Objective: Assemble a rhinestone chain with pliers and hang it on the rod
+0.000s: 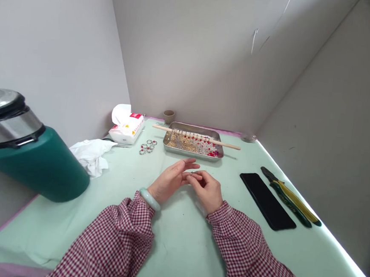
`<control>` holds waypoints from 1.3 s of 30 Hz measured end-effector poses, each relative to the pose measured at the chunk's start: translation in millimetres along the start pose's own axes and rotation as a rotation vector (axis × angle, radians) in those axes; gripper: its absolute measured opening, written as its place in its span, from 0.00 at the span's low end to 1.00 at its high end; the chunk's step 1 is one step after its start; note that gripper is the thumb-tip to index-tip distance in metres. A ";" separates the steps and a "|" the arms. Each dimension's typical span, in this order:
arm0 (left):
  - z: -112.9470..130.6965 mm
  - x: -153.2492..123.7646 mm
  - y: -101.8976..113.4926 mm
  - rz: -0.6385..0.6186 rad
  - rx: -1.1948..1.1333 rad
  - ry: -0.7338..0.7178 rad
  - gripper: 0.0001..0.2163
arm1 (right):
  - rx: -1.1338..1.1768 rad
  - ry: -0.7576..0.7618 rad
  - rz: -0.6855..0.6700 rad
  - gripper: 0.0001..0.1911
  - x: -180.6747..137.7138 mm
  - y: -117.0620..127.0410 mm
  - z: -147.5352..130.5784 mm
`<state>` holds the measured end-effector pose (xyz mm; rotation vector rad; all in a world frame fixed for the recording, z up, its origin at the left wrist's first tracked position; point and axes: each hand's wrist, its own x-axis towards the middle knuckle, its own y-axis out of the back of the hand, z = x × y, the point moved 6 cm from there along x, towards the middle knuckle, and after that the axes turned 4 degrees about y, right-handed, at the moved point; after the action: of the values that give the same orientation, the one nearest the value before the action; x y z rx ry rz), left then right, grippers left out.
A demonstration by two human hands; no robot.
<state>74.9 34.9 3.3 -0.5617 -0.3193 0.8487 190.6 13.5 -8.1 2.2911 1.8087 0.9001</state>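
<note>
Near the middle of the table, my left hand [170, 179] is held out with its fingers stretched and apart, palm turned to the right. My right hand [207, 190] meets it at the fingers, with thumb and forefinger pinched on a small silvery piece [191, 173] against a left finger. The piece looks like a little ring, but its details are too small to make out. Beyond my left hand lie several small beaded rings [147, 147] with red beads. Behind both hands stands a metal tray [192, 154] of gold, clear and red beads.
A wooden stick [232, 146] carrying small pieces lies across the tray. A small brown cup [169, 116] stands behind. Left are a green bottle [51, 166], crumpled tissue [92, 152] and tissue pack [127, 127]. A black phone-like slab [267, 201] and pliers [291, 198] lie right.
</note>
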 end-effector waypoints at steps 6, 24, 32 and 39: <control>-0.2 1.4 1.5 -0.044 -0.181 0.056 0.20 | 0.288 -0.051 -0.034 0.19 2.2 -4.6 5.2; -0.3 -8.3 -14.1 -0.188 0.012 0.072 0.23 | 0.210 -0.019 -0.101 0.13 -1.9 -7.4 0.0; 4.2 -3.3 -10.7 -0.121 -0.223 0.042 0.26 | 0.447 -0.056 -0.172 0.18 -1.4 -11.8 -1.2; 4.0 -4.9 -11.5 -0.118 -0.282 0.088 0.27 | 0.498 -0.099 -0.140 0.10 -1.6 -13.7 0.8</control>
<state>77.0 26.4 13.1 -0.8320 -0.3904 0.6670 179.0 16.3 -15.1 2.3651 2.3183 0.3302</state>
